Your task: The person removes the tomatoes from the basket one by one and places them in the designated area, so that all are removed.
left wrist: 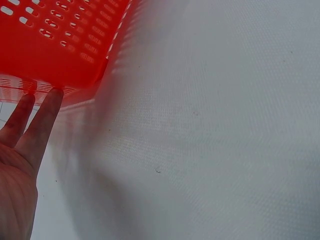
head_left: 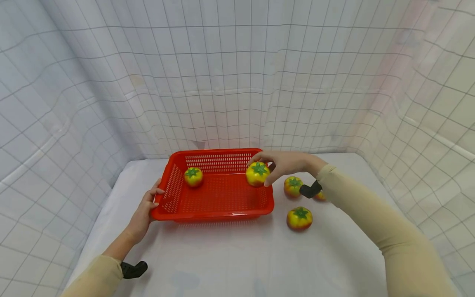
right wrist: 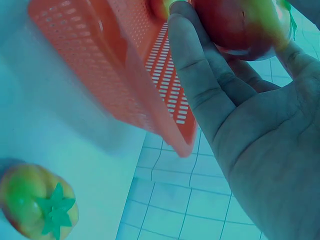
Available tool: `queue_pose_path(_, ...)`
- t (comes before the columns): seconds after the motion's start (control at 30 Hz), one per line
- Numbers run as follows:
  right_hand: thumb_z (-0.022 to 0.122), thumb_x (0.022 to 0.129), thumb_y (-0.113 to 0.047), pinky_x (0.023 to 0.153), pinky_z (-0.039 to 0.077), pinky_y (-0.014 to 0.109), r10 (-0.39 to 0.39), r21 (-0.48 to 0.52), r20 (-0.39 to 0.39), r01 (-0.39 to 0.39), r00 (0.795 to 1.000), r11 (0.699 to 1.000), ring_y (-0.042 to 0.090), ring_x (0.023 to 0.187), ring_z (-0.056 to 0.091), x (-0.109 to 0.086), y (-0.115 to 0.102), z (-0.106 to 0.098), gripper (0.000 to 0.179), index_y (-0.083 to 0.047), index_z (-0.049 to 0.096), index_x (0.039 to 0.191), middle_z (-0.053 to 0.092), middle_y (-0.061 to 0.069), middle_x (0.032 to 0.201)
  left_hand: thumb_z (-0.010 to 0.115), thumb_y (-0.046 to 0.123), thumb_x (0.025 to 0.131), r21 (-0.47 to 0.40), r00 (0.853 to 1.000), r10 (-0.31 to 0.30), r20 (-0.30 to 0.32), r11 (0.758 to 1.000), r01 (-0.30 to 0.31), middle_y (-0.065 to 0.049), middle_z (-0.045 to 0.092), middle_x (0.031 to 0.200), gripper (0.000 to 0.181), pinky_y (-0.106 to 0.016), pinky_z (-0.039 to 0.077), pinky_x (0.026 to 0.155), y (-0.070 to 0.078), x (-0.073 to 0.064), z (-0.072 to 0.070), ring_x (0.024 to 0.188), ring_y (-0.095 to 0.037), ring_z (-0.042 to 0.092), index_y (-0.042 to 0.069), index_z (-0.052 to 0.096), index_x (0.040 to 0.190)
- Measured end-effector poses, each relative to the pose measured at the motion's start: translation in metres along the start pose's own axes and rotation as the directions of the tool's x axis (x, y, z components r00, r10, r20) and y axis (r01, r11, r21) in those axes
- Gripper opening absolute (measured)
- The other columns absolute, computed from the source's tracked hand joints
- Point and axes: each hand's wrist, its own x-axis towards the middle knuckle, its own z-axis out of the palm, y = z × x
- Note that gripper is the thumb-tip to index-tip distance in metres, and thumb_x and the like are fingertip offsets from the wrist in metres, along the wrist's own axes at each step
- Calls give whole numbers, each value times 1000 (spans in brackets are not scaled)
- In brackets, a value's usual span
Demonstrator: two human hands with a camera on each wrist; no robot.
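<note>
A red plastic basket point(head_left: 219, 212) with slotted walls stands on the white table. My left hand point(head_left: 142, 216) holds its left rim; two of that hand's fingers point(left wrist: 42, 125) touch the outer wall in the left wrist view. Over the basket's right end, my right hand point(head_left: 283, 163) grips a yellow-red tomato point(head_left: 257, 175) with a green star-shaped top. From below, the right wrist view shows that tomato point(right wrist: 235, 25) between thumb and fingers. Another tomato point(head_left: 193, 177) lies inside the basket at the left.
Right of the basket are a tomato point(head_left: 293, 186), a nearer tomato point(head_left: 299, 218) and one mostly hidden tomato point(head_left: 320, 196) behind the right wrist. White grid-patterned curtains point(head_left: 230, 82) enclose the table point(head_left: 222, 260) at the back and sides.
</note>
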Motion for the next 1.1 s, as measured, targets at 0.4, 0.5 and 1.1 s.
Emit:
queue_pose_path(0.4, 84, 81, -30, 95, 51, 43, 73, -31, -72, -75, 995, 997, 28, 125, 52, -39, 15, 2, 68, -40, 51, 139, 52, -7, 140, 24, 8, 96, 3, 1000, -8, -4, 1000, 8, 3, -1, 173, 41, -23, 52, 81, 1, 0, 1, 152, -29, 11, 15, 41, 133)
queue_pose_path(0.5, 84, 82, -28, 94, 51, 44, 100, -8, -89, -101, 991, 995, 29, 121, 54, -51, 22, 3, 67, -39, 51, 139, 53, -5, 138, 25, 8, 96, 1, 1000, -6, -4, 1000, 6, 3, -1, 173, 40, -24, 52, 80, 1, 1, 0, 151, -28, 12, 16, 42, 132)
queue_pose_path(1.1, 77, 87, -16, 97, 50, 44, 119, 149, -165, -94, 979, 984, 31, 121, 57, -121, 83, 20, 64, -30, 50, 144, 50, 1, 145, 25, 6, 96, 8, 1000, -13, -5, 1000, 13, 2, -1, 173, 41, -22, 52, 82, 1, 1, 1, 153, -34, 7, 13, 41, 133)
